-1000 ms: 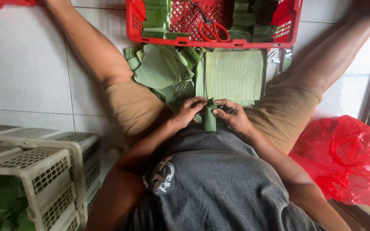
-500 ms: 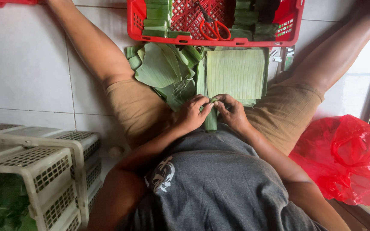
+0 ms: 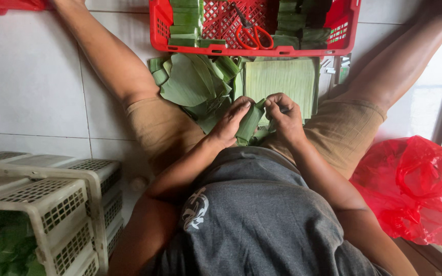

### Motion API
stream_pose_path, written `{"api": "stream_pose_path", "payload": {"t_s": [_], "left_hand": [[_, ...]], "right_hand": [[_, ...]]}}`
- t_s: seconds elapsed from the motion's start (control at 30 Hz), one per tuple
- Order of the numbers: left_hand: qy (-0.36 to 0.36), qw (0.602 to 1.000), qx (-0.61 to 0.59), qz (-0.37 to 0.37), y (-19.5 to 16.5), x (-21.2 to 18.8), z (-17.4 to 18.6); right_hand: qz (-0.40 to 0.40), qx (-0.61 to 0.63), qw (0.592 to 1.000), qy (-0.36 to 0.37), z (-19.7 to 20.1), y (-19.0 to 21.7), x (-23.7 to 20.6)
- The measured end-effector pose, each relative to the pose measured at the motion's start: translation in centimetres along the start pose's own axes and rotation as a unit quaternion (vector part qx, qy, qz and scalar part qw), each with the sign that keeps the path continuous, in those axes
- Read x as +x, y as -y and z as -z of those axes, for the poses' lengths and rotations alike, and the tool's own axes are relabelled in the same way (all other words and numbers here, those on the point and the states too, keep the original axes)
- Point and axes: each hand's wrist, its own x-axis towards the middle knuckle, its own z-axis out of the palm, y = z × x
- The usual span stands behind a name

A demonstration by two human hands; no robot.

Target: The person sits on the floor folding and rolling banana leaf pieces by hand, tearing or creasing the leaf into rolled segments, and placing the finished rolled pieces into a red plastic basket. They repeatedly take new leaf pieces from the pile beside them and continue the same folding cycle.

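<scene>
A white tiled floor [image 3: 31,82] is seen from above, with a seated person's legs spread across it. At 8 o'clock, stacked white perforated crates [image 3: 42,204] are found, green leaves showing inside the lowest. At 12 o'clock, a red plastic basket [image 3: 154,25] is placed, holding folded green leaf packets [image 3: 184,23] and orange-handled scissors [image 3: 251,35]. Just below the basket, between the thighs, loose banana leaf pieces [image 3: 185,82] are heaped at 11 o'clock, and a flat stack of cut leaf sheets [image 3: 280,76] lies beside them at 12 o'clock.

At centre, a folded leaf parcel [image 3: 249,125] is held upright over the lap. The left hand [image 3: 231,122] is curled against its left side, fingers closed on the leaf. The right hand [image 3: 282,117] is pinched on its top edge, fingertips bent inward. Both hands touch the parcel.

At 4 o'clock, a crumpled red plastic bag [image 3: 410,189] rests on the floor.
</scene>
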Motion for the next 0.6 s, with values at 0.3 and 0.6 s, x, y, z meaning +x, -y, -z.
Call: {"api": "stream_pose_path", "payload": {"t_s": [0.3,0.6], "left_hand": [[-0.056,0.980,0.152,-0.111,0.4,0.1,2.3],[-0.061,0.934,0.327,-0.130,-0.8,-0.8,1.4]], "right_hand": [[-0.185,0.170,0.961,0.114,-0.5,-1.5,-3.7],[0.084,-0.360,0.920,0.133,-0.9,4.0,-4.2]]}}
